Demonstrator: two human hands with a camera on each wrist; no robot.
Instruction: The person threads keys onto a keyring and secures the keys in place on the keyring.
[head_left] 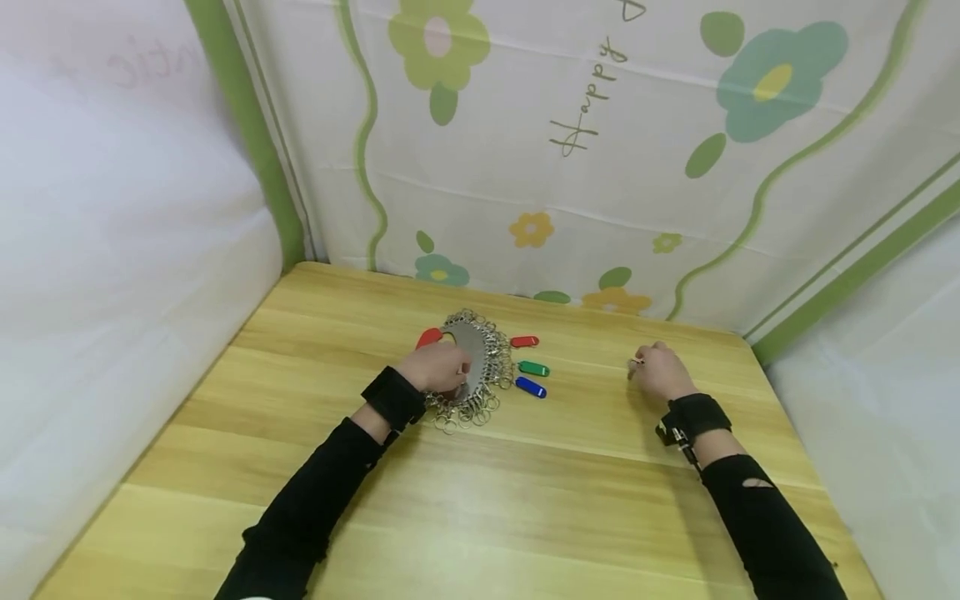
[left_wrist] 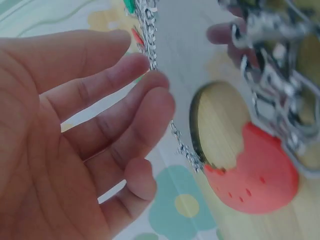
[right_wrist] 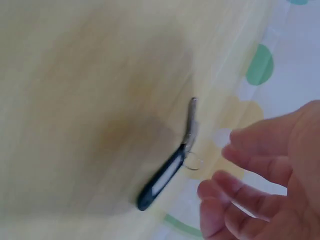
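Observation:
My left hand (head_left: 437,367) is over a shiny metal plate (head_left: 472,337) edged with silver clasps and rings (head_left: 497,354). Its fingers are loosely bent with nothing between them in the left wrist view. Beside a round hole, the plate bears a red piece (left_wrist: 260,180) with small dark marks. Farther right, my right hand (head_left: 663,372) hovers low over the table. A key (right_wrist: 190,125) with a black key tag (right_wrist: 161,179) and a thin ring (right_wrist: 194,161) shows just off its fingertips in the right wrist view, with a gap between. Its fingers are half bent.
Red (head_left: 525,341), green (head_left: 534,368) and blue (head_left: 531,387) key tags lie on the wooden table (head_left: 480,517) at the plate's right side. White fabric with flowers (head_left: 480,183) hangs behind the far table edge, and white cloth (head_left: 127,292) borders the left.

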